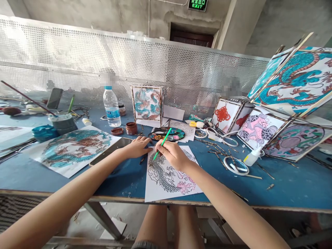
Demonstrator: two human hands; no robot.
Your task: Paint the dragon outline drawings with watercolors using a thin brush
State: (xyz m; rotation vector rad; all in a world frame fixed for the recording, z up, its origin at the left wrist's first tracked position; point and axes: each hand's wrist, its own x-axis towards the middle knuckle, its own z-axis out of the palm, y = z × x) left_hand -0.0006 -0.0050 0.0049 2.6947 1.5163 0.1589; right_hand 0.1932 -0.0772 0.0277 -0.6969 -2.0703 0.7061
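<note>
My right hand [173,155] is closed around a thin green paintbrush [166,137], its lower end over a sheet of paper [153,192] with a printed dragon drawing. Some of the dragon is tinted pink at the lower right, and part of the drawing is hidden under my hand. My left hand [137,147] lies flat with fingers stretched out, at the upper left edge of that sheet. A dark phone [110,152] lies under and beside my left wrist. Just behind the hands is a paint palette [178,134] with several colours.
Left are a painted dragon sheet [75,148], a blue paint jar [45,133] and a grey cup [63,123]. A water bottle [112,107] and brown paint jar [131,128] stand behind. On the right are painted lanterns [261,129], a glue bottle [252,156], tape [236,166] and sticks.
</note>
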